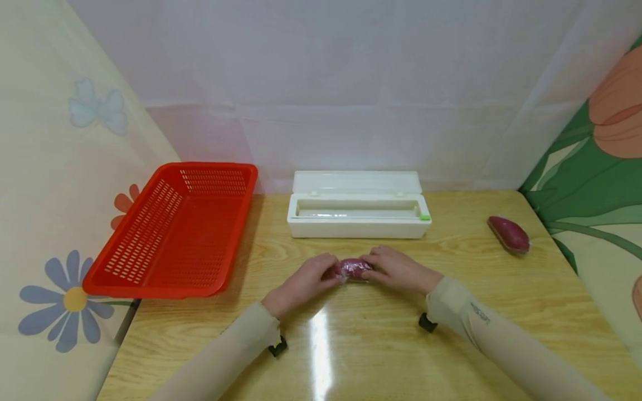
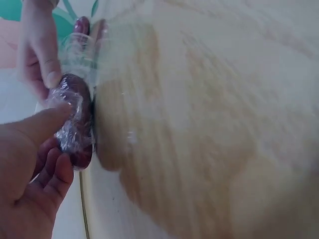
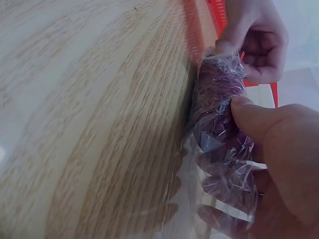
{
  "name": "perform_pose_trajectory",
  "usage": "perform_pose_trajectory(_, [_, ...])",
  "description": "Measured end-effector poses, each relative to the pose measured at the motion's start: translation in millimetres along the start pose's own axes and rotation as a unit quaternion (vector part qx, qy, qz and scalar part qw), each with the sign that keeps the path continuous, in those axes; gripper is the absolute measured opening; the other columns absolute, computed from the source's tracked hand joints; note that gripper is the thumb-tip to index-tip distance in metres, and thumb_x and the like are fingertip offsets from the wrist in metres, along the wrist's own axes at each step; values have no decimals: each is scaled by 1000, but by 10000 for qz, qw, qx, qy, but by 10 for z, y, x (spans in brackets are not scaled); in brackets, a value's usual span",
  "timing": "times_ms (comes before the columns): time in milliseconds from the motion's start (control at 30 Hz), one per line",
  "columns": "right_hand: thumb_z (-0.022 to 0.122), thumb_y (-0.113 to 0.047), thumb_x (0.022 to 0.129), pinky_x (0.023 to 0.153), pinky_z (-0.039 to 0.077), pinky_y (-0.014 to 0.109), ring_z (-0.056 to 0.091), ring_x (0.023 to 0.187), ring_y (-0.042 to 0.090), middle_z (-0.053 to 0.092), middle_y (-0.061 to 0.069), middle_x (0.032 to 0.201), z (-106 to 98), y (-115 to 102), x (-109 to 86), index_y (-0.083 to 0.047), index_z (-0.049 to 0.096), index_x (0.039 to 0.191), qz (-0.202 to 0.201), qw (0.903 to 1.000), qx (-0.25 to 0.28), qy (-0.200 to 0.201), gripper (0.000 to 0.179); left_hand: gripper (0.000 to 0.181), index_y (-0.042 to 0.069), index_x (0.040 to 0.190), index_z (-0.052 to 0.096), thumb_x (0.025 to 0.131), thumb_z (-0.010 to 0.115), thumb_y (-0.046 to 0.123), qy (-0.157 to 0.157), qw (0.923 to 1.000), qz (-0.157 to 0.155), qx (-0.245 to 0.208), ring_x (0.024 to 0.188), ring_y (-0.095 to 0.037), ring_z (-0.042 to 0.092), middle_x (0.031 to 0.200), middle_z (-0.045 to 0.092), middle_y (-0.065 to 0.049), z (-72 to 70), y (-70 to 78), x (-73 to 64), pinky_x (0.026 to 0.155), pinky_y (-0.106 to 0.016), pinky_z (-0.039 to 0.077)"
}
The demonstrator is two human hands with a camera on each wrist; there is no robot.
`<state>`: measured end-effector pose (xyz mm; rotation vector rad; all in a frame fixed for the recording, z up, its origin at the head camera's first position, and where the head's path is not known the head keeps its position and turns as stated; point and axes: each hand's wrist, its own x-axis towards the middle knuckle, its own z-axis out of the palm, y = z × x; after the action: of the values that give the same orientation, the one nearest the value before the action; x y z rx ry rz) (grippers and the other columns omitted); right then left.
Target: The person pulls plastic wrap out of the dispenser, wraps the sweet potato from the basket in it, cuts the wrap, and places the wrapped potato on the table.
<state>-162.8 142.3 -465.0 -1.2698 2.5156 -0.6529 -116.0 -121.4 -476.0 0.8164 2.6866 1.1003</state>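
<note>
A purple sweet potato [image 1: 355, 268] wrapped in clear cling film lies between my two hands, close over the table. My left hand [image 1: 312, 277] holds its left end, and the thumb presses the crumpled film [image 2: 75, 107] in the left wrist view. At the other end my right hand [image 1: 400, 269] grips it, thumb on the near side. Loose film [image 3: 232, 186] spreads over the right fingers in the right wrist view. Behind the hands stands a white cling film box [image 1: 358, 229] with its lid raised and a green slider [image 1: 424, 218] at the right end.
On the left stands a red perforated basket [image 1: 223, 278]. Another purple sweet potato [image 1: 509, 234] lies at the far right of the wooden table [image 1: 381, 356], with bits of film at its ends. White cloth [image 1: 341, 83] hangs behind, and printed cloth borders both sides.
</note>
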Motion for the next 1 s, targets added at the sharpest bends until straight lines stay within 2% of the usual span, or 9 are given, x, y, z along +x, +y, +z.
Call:
perform_pose_trajectory(133, [60, -36, 106, 90, 55, 42, 62, 100, 20, 68, 6, 111, 9, -4, 9, -3, 65, 137, 5, 10000, 76, -46, 45, 19, 13, 95, 62, 92, 81, 15, 49, 9996, -293, 19, 85, -13, 55, 95, 60, 1, 23, 41, 12, 76, -28, 53])
perform_pose_trajectory(300, [61, -36, 105, 91, 55, 41, 62, 100, 19, 68, 7, 112, 16, 6, -2, -2, 63, 139, -13, 9999, 100, -91, 47, 28, 14, 89, 56, 89, 84, 18, 85, 9987, -475, 162, 101, -22, 57, 111, 60, -8, 53, 36, 37, 91, -39, 54])
perform_pose_trajectory(367, [64, -35, 104, 91, 55, 42, 62, 101, 20, 68, 9, 113, 9, 3, -16, 0, 61, 141, 89, 9997, 199, -115, 51, 27, 15, 88, 56, 89, 84, 18, 38, 9988, -468, 157, 99, -22, 58, 108, 64, -7, 57, 28, 48, 89, -39, 54])
perform_pose_trajectory(467, [70, -35, 100, 91, 56, 42, 65, 100, 18, 71, 8, 114, 3, 9, -44, 0, 62, 139, 408, 9980, 480, -92, 53, 24, 15, 90, 58, 90, 82, 17, -59, 9986, -515, 75, 85, -16, 57, 92, 65, 0, 50, 23, 61, 77, -33, 53])
perform_pose_trajectory(600, [76, -33, 95, 86, 58, 35, 67, 89, 8, 75, -2, 102, -3, 31, -106, -9, 74, 120, 793, 9932, 848, -126, 34, 21, 15, 93, 60, 91, 81, 16, -169, 9977, -659, -65, 78, -11, 56, 88, 64, 3, 31, 38, 64, 70, -28, 51])
perform_pose_trajectory(667, [75, -28, 97, 78, 58, 31, 64, 77, 4, 73, -7, 89, -5, 37, -148, -12, 76, 104, 886, 9915, 937, -176, 18, 20, 14, 94, 60, 91, 80, 16, -195, 9975, -682, -67, 78, -11, 56, 88, 64, 3, 29, 42, 59, 71, -27, 51])
perform_pose_trajectory(733, [72, -23, 99, 72, 56, 26, 61, 70, 3, 69, -10, 81, -6, 33, -192, -13, 75, 95, 954, 9903, 999, -179, 11, 19, 14, 94, 61, 92, 80, 15, -200, 9976, -666, -24, 79, -11, 57, 88, 64, 3, 31, 47, 54, 72, -27, 52])
perform_pose_trajectory(900, [65, -14, 102, 62, 51, 23, 53, 60, 3, 61, -9, 69, -19, -10, -274, -12, 69, 81, 1040, 9903, 922, -53, 22, 17, 14, 95, 61, 94, 78, 14, -156, 9982, -582, 44, 81, -12, 59, 88, 64, 3, 47, 72, 46, 75, -28, 54])
perform_pose_trajectory(1000, [64, -14, 103, 55, 46, 23, 48, 55, 5, 57, -7, 63, -48, -41, -313, -11, 65, 74, 1260, 9868, 1022, -19, 29, 16, 13, 96, 61, 95, 77, 14, -161, 9977, -654, 12, 80, -11, 59, 87, 64, 4, 49, 97, 36, 74, -27, 54])
